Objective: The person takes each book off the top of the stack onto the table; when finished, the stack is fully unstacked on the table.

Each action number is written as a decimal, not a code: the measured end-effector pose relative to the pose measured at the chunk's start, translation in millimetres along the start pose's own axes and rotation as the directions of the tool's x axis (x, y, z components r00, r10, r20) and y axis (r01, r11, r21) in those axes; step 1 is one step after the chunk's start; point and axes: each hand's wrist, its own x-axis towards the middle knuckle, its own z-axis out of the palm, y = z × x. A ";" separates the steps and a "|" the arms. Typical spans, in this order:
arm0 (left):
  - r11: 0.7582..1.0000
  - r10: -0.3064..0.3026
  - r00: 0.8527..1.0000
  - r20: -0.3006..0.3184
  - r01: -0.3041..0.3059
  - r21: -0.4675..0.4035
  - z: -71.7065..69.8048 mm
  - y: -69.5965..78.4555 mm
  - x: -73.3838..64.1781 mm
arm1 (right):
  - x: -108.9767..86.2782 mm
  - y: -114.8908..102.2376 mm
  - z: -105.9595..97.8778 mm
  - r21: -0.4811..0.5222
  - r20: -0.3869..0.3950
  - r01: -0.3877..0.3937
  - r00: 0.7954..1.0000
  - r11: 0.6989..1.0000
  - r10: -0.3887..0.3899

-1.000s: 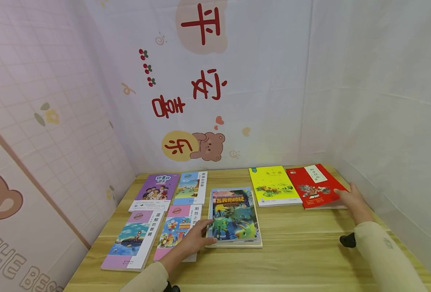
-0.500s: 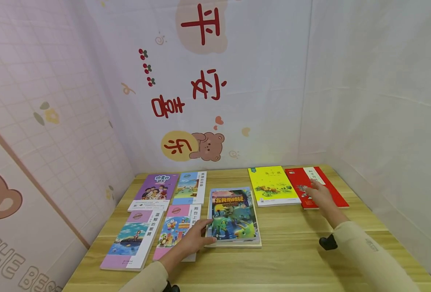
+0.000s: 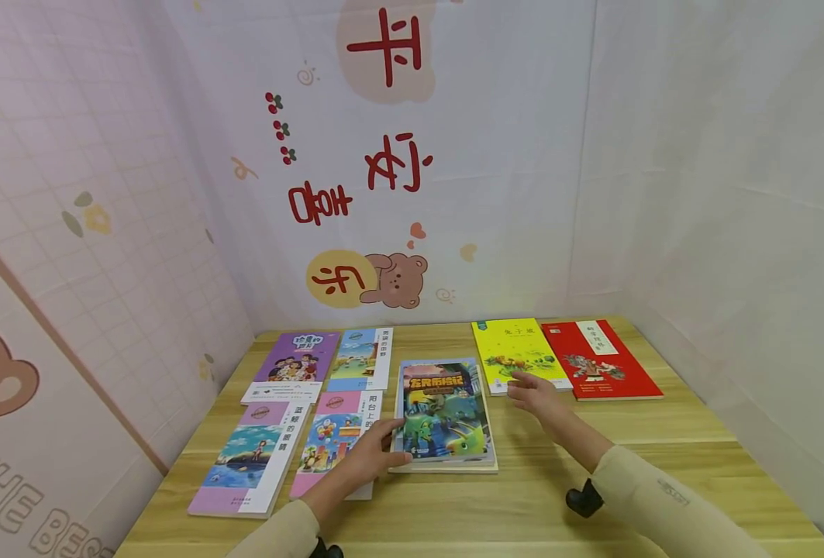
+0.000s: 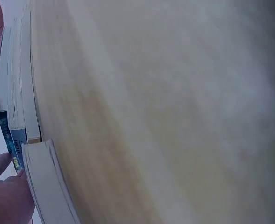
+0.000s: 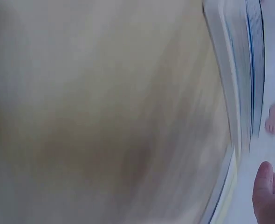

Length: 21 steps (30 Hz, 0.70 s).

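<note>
The cartoon book [image 3: 443, 411], topmost of a small stack at the middle of the tabletop [image 3: 537, 496], is touched at its left edge by the left hand [image 3: 372, 461], whose fingers are loosely extended and closed on nothing. The right hand [image 3: 533, 391] is held open and empty above the gap between that stack and the yellow book [image 3: 518, 353]. The yellow book and the red book [image 3: 601, 358] remain unstacked; four more lie flat at the left.

A light wooden bench [image 3: 593, 480] stands in a corner closed in by cloth walls. The back wall [image 3: 509, 155] is pale, printed with red characters and a cartoon bear [image 3: 392, 280]; the left wall [image 3: 70, 232] shows a pink tile pattern.
</note>
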 end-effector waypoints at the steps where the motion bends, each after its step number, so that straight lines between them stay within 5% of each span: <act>1: 1.000 0.001 1.000 -0.001 -0.001 -0.008 -0.3 -0.5 -0.1 | -3.6 0.6 6.3 0.005 0.003 -0.006 1.000 1.000 0.006; 12: 0.998 0.038 0.999 0.029 -0.036 -0.059 -3.6 -4.5 0.0 | -23.9 21.6 40.9 -0.139 -0.018 -0.053 0.999 0.989 0.051; 21: 0.998 0.035 0.997 0.068 -0.031 -0.058 -5.1 -3.8 -1.0 | -28.5 29.6 51.4 -0.149 -0.039 -0.048 0.998 0.988 0.043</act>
